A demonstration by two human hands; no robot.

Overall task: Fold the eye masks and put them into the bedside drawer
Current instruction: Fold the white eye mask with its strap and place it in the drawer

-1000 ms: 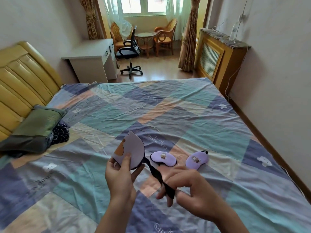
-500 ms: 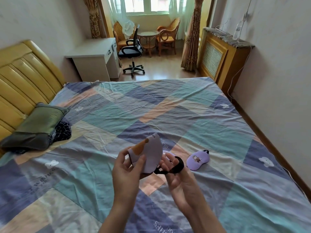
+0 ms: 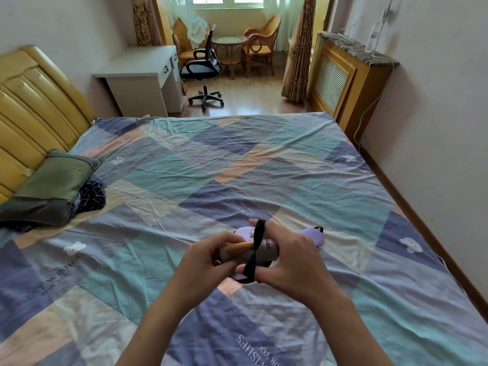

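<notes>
Eye mask point(image 3: 266, 250) clamped in left grip point(image 3: 208, 256); right grip point(image 3: 287, 262) loops strap point(image 3: 254, 249); pillow point(image 3: 52, 180) far left.

A folded eye mask point(image 3: 266, 249), pale lilac with an orange patch at one end, is held up above the bedspread point(image 3: 184, 180), its black elastic strap point(image 3: 254, 249) wound across its middle and stretched taut from top to bottom. Two more lilac eye masks lie flat on the bedspread just beyond it: one point(image 3: 244, 231) shows only as a pale edge behind the strap, and the other point(image 3: 314, 235) sits a little to the right with a small black loop at its far tip.
</notes>
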